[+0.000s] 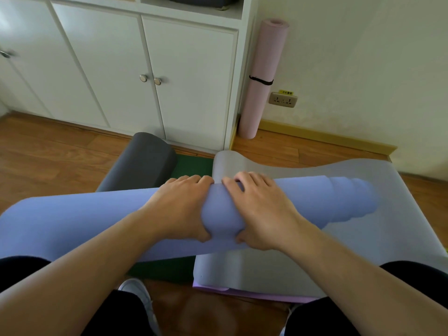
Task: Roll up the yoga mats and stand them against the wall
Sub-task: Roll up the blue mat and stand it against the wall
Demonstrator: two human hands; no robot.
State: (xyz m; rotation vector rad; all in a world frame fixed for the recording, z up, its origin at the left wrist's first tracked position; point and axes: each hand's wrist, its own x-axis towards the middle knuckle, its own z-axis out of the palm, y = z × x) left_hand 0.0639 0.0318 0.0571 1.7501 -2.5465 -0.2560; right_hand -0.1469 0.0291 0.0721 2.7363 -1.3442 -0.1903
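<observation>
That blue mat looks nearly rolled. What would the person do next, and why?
Probably keep rolling it forward. Both the left hand and right hand grip the blue roll, while its grey tail lies unrolled ahead; the right end is telescoping, so tightening helps.

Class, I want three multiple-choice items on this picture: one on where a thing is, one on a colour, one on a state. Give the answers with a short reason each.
1. Where does the pink rolled mat stand?
A. On the shelf
B. Against the wall beside the cabinet
C. Across the person's knees

2. What colour is the roll under the hands?
A. Blue
B. Red
C. Yellow

3. How are the left hand and right hand?
A. Hanging idle
B. Curled round the roll
C. On the cabinet knobs

Answers: 1 B, upright in the corner; 2 A, plainly blue; 3 B, fingers over, thumbs under.
</observation>
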